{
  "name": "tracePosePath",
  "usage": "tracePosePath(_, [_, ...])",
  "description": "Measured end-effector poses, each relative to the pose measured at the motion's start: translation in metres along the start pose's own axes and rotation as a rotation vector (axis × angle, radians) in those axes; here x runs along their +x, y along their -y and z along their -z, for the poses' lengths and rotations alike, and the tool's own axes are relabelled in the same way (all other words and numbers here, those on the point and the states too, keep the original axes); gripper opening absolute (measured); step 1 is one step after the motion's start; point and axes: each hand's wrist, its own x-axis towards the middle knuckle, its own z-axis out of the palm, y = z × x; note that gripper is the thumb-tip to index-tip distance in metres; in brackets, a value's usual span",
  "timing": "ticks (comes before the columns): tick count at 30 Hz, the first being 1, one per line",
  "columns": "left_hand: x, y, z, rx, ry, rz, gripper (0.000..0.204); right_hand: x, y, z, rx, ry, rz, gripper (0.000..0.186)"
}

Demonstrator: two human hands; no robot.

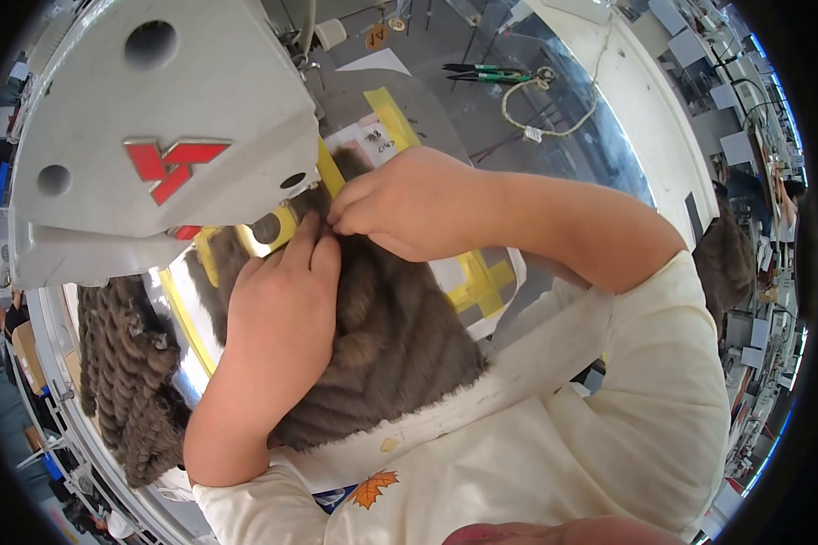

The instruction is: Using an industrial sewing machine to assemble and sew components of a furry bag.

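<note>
A brown fur piece point(400, 336) with chevron-like ridges lies bunched over the machine bed, in front of me. My left hand point(286, 295) is closed on its upper part, fingers pressed together with the tips close beside the sewing machine's head. From the right, my right hand point(413, 204) pinches the fur at nearly the same spot, thumb and fingertips together. The two hands' fingertips almost meet. A large grey sewing machine head point(91, 118) with a red emblem stands left of the hands and hides part of the stitching area.
Another dark fur piece point(132, 372) with rows of ridges lies at the left. Yellow tape point(393, 116) crosses the bed near a marked paper label point(368, 141). Farther back lie green-handled tweezers or snips point(491, 73) and a looped cord point(554, 133). A white table edge point(673, 118) curves along the right.
</note>
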Motion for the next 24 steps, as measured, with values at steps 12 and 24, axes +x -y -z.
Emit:
tracePosePath(12, [0.006, -0.002, -0.003, -0.081, -0.032, -0.054, 0.055, -0.001, -0.009, 0.005, -0.062, -0.072, 0.041, 0.016])
tracePosePath(24, [0.0, 0.004, -0.006, -0.072, 0.06, 0.012, 0.077, -0.001, -0.012, -0.003, -0.072, -0.05, 0.073, 0.019])
